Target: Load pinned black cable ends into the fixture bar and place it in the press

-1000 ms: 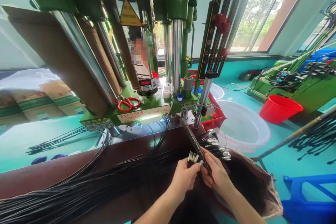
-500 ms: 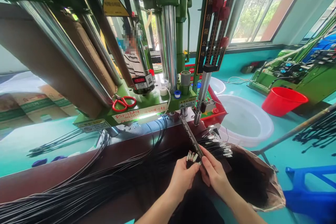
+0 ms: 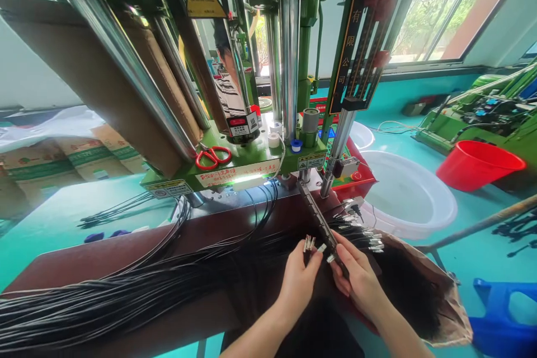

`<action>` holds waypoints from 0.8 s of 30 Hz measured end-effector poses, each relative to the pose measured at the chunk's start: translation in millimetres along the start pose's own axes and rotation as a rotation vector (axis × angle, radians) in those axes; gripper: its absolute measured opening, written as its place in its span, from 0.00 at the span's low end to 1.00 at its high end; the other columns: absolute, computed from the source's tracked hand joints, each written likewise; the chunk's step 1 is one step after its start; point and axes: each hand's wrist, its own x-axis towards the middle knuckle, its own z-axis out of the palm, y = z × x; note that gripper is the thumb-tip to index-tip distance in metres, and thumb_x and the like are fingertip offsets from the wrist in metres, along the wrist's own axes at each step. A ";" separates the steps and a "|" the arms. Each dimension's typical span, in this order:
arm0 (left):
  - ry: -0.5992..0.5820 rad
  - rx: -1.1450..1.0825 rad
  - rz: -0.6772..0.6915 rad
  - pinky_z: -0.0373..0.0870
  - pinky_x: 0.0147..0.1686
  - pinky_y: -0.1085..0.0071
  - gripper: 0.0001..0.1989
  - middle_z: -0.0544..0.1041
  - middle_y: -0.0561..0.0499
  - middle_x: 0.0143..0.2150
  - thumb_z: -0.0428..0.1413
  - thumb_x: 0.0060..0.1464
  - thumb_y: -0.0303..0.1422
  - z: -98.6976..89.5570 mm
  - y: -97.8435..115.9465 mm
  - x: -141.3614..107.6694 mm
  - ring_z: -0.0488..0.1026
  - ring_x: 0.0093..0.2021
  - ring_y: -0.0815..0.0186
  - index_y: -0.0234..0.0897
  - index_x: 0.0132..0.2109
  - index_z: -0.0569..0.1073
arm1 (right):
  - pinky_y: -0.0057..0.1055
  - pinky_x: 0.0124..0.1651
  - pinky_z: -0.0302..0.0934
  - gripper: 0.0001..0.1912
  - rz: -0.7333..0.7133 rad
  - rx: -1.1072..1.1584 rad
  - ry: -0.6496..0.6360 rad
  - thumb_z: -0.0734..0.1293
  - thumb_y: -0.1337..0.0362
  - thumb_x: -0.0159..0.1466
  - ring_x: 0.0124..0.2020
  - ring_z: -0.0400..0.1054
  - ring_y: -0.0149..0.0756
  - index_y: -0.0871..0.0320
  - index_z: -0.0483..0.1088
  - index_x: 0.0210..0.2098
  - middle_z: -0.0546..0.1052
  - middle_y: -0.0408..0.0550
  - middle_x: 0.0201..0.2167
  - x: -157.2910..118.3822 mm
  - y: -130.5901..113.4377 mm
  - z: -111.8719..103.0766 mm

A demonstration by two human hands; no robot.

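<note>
My left hand (image 3: 298, 275) is closed round several cables with small metal connectors (image 3: 309, 243) standing up from its fingers. One connector (image 3: 321, 248) pokes out between thumb and fingertips, close to a long narrow metal bar (image 3: 319, 221). My right hand (image 3: 356, 269) grips the near end of that bar, with a pale connector (image 3: 331, 258) at the bar's edge by the fingers. The bar slants up and left to the base of the green press (image 3: 260, 159). Long black cables (image 3: 168, 285) stretch leftward across the brown table (image 3: 205, 224).
Red-handled scissors (image 3: 213, 158) lie on the press base. Beyond my right hand are cable ends with connectors (image 3: 373, 240) and a paper-lined container (image 3: 455, 319). Farther right stand a white tub (image 3: 444, 201), a red bucket (image 3: 478, 165) and a blue stool (image 3: 499, 313). A person (image 3: 229, 78) shows behind the press.
The view has shifted, so the scene sits farther right and the bucket lower-right. My left thumb and fingertips have drawn slightly away from the bar, with a connector now showing between them.
</note>
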 end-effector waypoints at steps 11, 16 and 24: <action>0.003 0.086 0.075 0.49 0.17 0.77 0.15 0.61 0.58 0.18 0.59 0.43 0.42 -4.2 -8.6 5.3 0.54 0.17 0.76 0.36 0.27 0.65 | 0.19 0.11 0.41 0.33 0.043 -0.134 -0.077 0.64 0.49 0.57 0.09 0.45 0.19 0.58 0.58 0.57 0.58 0.32 0.12 3.0 2.6 -3.8; -0.010 0.057 0.089 0.51 0.18 0.78 0.16 0.61 0.58 0.20 0.57 0.45 0.44 -3.8 -5.7 2.7 0.54 0.19 0.75 0.37 0.29 0.64 | 0.19 0.12 0.37 0.33 0.023 -0.181 -0.110 0.64 0.48 0.57 0.11 0.44 0.19 0.59 0.59 0.57 0.56 0.33 0.12 2.9 4.2 -3.0; -0.009 0.036 0.106 0.49 0.17 0.79 0.15 0.57 0.60 0.21 0.52 0.50 0.45 -7.7 3.7 4.8 0.51 0.19 0.76 0.37 0.31 0.63 | 0.19 0.13 0.37 0.27 0.044 -0.001 -0.042 0.64 0.54 0.59 0.10 0.45 0.17 0.55 0.59 0.56 0.60 0.34 0.13 -2.2 -1.8 -5.3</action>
